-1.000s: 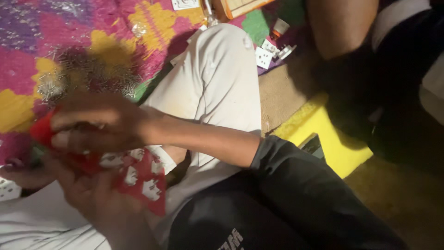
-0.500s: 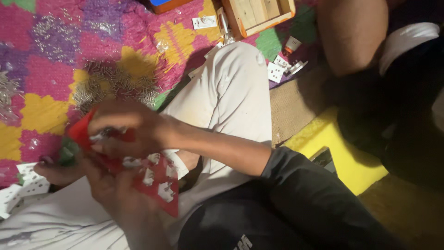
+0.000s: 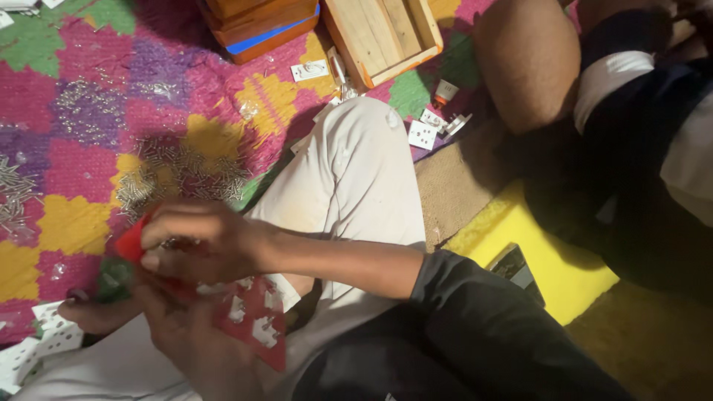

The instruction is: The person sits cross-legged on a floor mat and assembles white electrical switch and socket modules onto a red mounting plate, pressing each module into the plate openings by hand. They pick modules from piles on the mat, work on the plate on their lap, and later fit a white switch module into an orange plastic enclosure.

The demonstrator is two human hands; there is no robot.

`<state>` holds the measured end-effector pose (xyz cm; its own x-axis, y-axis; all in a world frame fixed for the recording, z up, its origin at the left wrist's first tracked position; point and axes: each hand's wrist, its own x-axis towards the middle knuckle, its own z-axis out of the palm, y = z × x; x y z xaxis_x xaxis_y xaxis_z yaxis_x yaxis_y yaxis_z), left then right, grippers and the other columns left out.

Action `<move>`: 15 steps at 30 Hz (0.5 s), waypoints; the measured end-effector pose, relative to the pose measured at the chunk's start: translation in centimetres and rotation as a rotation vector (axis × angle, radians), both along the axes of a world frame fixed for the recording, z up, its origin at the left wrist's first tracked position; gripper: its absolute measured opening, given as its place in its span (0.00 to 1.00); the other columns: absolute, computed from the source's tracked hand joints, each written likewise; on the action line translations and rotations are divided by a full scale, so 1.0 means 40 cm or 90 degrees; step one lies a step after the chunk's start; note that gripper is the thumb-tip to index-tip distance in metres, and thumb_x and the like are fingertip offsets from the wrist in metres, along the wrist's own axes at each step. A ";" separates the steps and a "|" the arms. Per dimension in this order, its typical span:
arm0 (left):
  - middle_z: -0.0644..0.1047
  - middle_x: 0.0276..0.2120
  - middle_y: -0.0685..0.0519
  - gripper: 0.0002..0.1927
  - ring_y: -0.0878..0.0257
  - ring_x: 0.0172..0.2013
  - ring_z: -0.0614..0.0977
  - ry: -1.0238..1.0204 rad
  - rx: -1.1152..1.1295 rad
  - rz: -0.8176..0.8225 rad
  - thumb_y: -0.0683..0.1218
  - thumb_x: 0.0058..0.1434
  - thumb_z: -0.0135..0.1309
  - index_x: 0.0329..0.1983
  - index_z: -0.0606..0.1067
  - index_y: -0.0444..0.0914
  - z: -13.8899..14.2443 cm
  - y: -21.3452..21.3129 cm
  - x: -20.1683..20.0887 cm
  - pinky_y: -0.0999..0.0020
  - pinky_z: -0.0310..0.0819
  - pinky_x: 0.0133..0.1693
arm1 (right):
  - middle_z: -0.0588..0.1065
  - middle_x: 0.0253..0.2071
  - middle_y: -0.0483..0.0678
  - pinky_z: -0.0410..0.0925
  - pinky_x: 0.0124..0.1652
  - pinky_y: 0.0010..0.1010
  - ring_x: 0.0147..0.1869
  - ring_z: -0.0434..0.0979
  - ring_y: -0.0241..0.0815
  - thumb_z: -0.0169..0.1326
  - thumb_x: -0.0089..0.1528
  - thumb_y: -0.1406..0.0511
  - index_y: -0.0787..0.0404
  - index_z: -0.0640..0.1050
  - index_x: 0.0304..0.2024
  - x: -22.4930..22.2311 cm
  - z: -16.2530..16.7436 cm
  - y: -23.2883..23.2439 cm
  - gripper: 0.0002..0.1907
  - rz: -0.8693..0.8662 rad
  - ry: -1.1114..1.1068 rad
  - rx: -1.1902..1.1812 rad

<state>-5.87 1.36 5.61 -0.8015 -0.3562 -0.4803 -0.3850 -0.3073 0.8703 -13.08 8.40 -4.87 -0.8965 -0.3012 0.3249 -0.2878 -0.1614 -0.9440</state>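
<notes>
Fingers (image 3: 160, 256) of the right hand (image 3: 200, 241) curled and pressed down on the top end of a red card (image 3: 252, 319), pinching it near its upper left corner. Right forearm stretched across the lap from the lower right, dark sleeve pushed up near the elbow. Left hand (image 3: 141, 319) underneath, palm up, fingers spread and cupped beneath the card, with a dark green object (image 3: 113, 281) at its fingertips; too blurred to tell what kind.

Red card lying tilted over the thigh in pale trousers (image 3: 356, 186), bearing several small white pieces fixed in rows on its face.

Wooden tray (image 3: 382, 37) at the top edge of the mat (image 3: 67, 148), open side up, nothing seen inside. Stacked wooden boxes (image 3: 256, 22) with a blue band just left of it.

Patchwork mat in pink, yellow, green and purple on the floor, with heaps of small metal screws (image 3: 178, 174) just above the right hand and further heaps toward the left edge. White socket plates (image 3: 422, 134) beside the knee near the mat's right edge; more white parts (image 3: 44, 338) at the lower left corner. Another person's bare knee (image 3: 527, 59) at the upper right.
</notes>
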 end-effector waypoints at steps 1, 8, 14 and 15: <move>0.69 0.62 0.44 0.45 0.54 0.56 0.79 0.001 0.010 0.003 0.32 0.52 0.46 0.77 0.54 0.36 -0.003 -0.003 0.002 0.64 0.82 0.46 | 0.75 0.44 0.48 0.73 0.42 0.28 0.44 0.78 0.41 0.56 0.69 0.65 0.61 0.77 0.47 0.000 -0.004 0.000 0.07 0.017 0.008 0.000; 0.71 0.57 0.44 0.42 0.58 0.48 0.77 0.019 0.069 0.033 0.31 0.50 0.43 0.74 0.57 0.35 -0.032 -0.008 0.006 0.68 0.78 0.41 | 0.77 0.39 0.47 0.72 0.44 0.30 0.43 0.78 0.41 0.55 0.72 0.66 0.60 0.78 0.47 -0.013 -0.012 -0.008 0.04 -0.029 -0.048 0.076; 0.70 0.59 0.47 0.44 0.61 0.49 0.78 0.046 0.064 0.022 0.31 0.49 0.40 0.74 0.57 0.39 -0.047 -0.012 0.002 0.68 0.79 0.38 | 0.75 0.39 0.47 0.71 0.42 0.32 0.41 0.77 0.41 0.57 0.68 0.66 0.59 0.78 0.45 -0.006 -0.025 -0.012 0.04 -0.015 -0.024 0.052; 0.70 0.60 0.47 0.43 0.63 0.53 0.79 0.063 0.068 0.011 0.31 0.49 0.39 0.73 0.58 0.37 -0.046 -0.014 0.003 0.70 0.79 0.42 | 0.75 0.39 0.46 0.71 0.42 0.31 0.41 0.77 0.40 0.57 0.69 0.67 0.59 0.78 0.45 -0.007 -0.025 -0.013 0.04 -0.032 -0.035 0.061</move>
<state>-5.73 0.81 3.79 -0.8411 -0.3215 -0.4348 -0.2925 -0.4057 0.8659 -13.35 7.87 -5.87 -0.9268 -0.2831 0.2468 -0.2410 -0.0557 -0.9689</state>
